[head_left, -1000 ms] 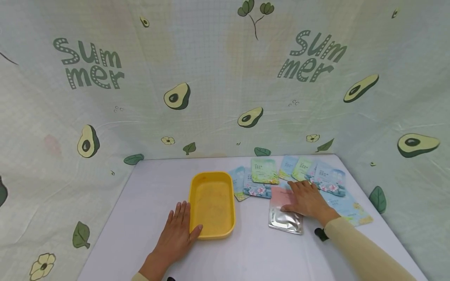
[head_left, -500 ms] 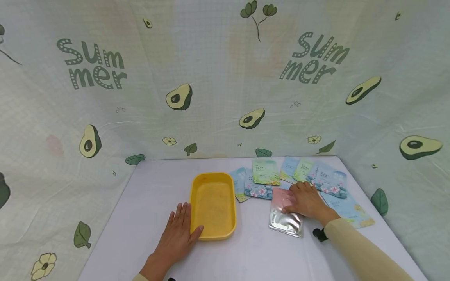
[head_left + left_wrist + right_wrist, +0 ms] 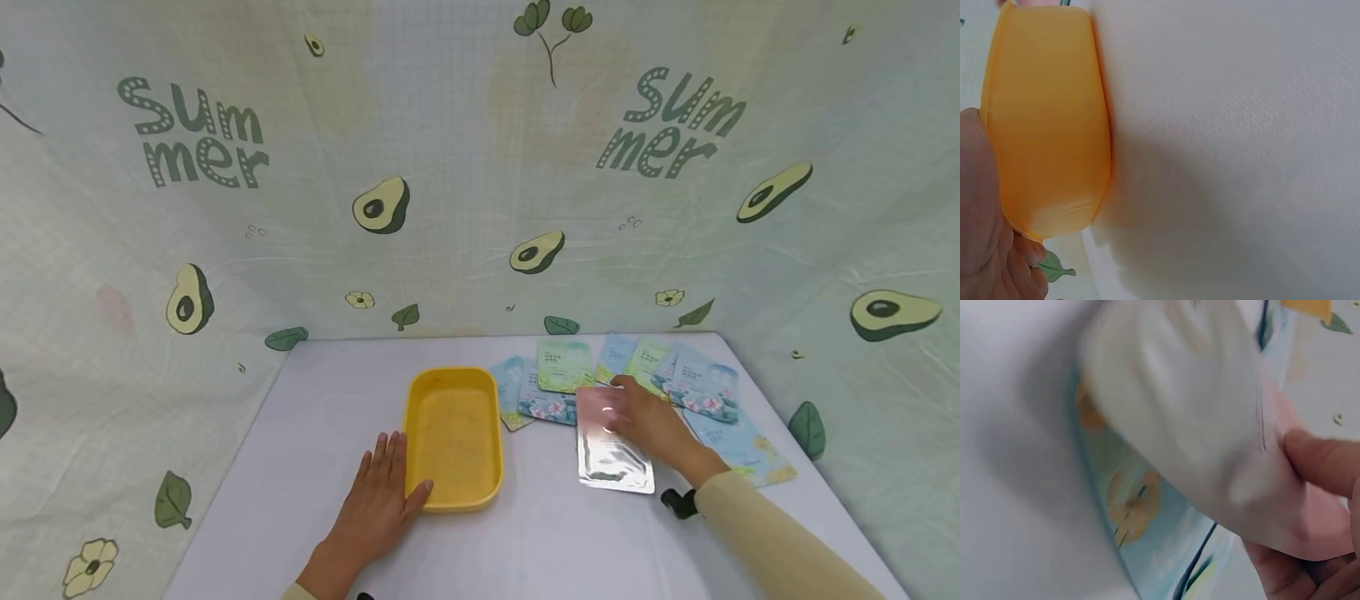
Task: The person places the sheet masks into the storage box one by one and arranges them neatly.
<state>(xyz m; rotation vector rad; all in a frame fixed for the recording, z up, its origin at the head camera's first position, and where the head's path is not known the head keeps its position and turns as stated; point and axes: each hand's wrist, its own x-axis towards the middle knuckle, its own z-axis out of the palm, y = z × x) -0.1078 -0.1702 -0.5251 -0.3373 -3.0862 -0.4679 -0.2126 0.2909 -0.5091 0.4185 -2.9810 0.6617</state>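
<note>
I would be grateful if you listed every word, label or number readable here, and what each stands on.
"Summer", split over two lines: left print on the backdrop.
"Summer", split likewise: right print on the backdrop.
Green packets: lettering too small to read.
Blue packets: lettering too small or blurred to read.
Pink-silver packet in the right hand: nothing legible.
Yellow tray: none visible.

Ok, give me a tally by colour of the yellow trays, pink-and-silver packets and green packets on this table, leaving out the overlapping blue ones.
Yellow tray: 1
Pink-and-silver packet: 1
Green packets: 2
Total: 4
</note>
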